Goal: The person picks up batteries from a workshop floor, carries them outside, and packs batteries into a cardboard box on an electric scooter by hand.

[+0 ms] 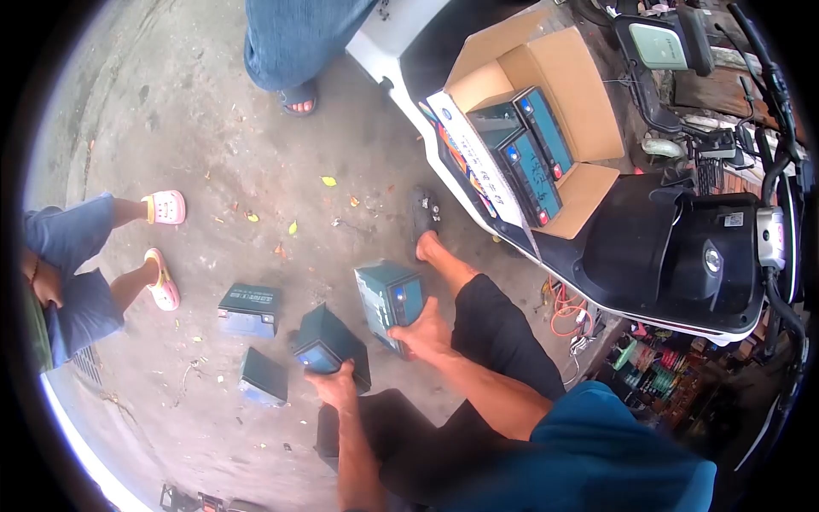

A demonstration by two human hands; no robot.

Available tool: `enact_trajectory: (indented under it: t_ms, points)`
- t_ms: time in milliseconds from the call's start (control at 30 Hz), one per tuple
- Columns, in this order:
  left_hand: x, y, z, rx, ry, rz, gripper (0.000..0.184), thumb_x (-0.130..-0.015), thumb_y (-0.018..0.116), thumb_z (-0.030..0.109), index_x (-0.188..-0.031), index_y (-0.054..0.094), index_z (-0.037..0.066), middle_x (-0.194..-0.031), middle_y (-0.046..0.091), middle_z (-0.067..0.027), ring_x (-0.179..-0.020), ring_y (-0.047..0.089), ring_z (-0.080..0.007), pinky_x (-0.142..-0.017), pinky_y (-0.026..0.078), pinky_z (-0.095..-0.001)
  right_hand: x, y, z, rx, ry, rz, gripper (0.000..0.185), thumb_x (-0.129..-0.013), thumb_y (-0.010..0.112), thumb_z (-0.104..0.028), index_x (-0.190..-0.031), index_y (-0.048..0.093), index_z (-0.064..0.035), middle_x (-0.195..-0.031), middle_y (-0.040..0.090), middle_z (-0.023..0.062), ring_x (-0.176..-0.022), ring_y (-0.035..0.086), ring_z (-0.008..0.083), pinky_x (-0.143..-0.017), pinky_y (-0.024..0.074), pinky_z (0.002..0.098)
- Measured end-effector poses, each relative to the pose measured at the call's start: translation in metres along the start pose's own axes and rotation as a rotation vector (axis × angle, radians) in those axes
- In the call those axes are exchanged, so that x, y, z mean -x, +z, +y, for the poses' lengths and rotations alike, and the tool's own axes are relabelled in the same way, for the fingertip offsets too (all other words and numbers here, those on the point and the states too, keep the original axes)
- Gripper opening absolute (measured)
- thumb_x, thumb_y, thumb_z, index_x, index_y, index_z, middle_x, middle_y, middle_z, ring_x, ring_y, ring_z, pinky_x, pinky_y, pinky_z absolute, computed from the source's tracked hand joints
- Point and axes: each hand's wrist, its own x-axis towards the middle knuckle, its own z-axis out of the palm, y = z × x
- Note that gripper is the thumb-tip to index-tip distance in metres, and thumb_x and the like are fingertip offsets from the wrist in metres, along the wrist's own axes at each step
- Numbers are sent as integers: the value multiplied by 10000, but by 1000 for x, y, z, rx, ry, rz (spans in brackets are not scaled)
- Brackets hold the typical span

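Observation:
My left hand [337, 384] is closed on the end of a dark green battery [324, 333], which tilts over the concrete. Close beside it, my right hand [426, 328] grips another battery [380, 294], green with pale lettering on its side. Whether either one still touches the ground I cannot tell. Two more batteries lie to the left of my hands: one green-topped battery [249, 307] and a smaller-looking battery [263, 375]. On the scooter [597, 273], an open cardboard box [580, 85] contains several batteries [533, 175] of the same green kind.
A person in pink clogs [165, 207] stands at the left. Another person's jeans leg [294, 43] and dark sandal [299, 98] show at the top. Orange cable [567, 311] lies below the scooter, near cluttered goods [657, 380]. A second scooter [657, 43] stands behind.

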Motion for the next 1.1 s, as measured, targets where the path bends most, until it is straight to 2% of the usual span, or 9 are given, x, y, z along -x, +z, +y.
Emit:
enact_trajectory:
  t_ms: [33,233,267,500,567,633,733,800,1100]
  points:
    - [12,-17,7,4,26,14,998,-574,873,311,-1342,352,-56,-1178,600,-308,-1093,589,-499,-963,452,-512,25,-21,-11,-8,1,-20,815,-685,833,-365,-1256,373,-9,-1097,647,213,-989,675,369,-890,517,416]
    - [77,-112,41,31,118,41,1048,-574,875,303,-1388,324,-61,-1169,613,-318,-1110,593,-487,-982,448,-487,140,-143,-47,95,-161,64,959,-630,837,-404,-1362,367,-1,-1190,626,240,-1118,631,351,-948,496,397]
    - [88,-123,48,38,122,73,1039,-564,875,297,-1393,332,-14,-1160,625,-288,-1078,609,-481,-951,470,-494,160,-169,-61,114,-116,45,978,-620,838,-413,-1369,365,2,-1213,616,240,-1144,616,351,-958,490,397]
    - [154,-219,113,66,240,92,1057,-561,873,273,-1410,322,-30,-1172,623,-291,-1103,613,-440,-954,468,-461,204,-299,-95,-55,-276,288,901,-594,855,-346,-1303,418,-3,-1160,655,214,-1092,646,344,-949,499,382]
    - [162,-236,123,92,306,104,1042,-561,871,258,-1412,342,-29,-1164,629,-290,-1088,627,-431,-937,479,-453,201,-337,-113,-85,-267,352,881,-587,882,-254,-1301,424,-17,-1120,666,178,-1071,650,296,-967,476,352]
    - [172,-261,147,47,288,89,1043,-560,872,248,-1416,347,-32,-1164,632,-288,-1078,635,-427,-930,484,-453,188,-368,-128,-92,-255,442,847,-591,882,-252,-1273,436,-22,-1081,682,170,-1030,666,290,-960,480,350]
    - [169,-276,165,-3,276,61,1052,-554,881,242,-1414,351,-50,-1174,633,-283,-1073,637,-434,-929,490,-453,161,-406,-149,13,-299,603,828,-606,844,-325,-1254,438,-6,-1062,686,213,-1032,670,367,-940,503,403]
    - [150,-284,162,-100,438,79,1060,-551,883,258,-1413,351,-54,-1215,605,-283,-1114,610,-434,-951,484,-454,149,-425,-163,96,-276,611,826,-611,838,-322,-1257,432,-6,-1127,660,225,-1068,652,385,-944,497,423]
    - [147,-282,210,-263,444,-49,1069,-546,877,314,-1411,349,-26,-1229,591,-267,-1117,604,-428,-961,482,-454,34,-483,-155,353,-397,623,831,-604,844,-299,-1275,428,-38,-1228,604,208,-1096,622,405,-922,499,457]
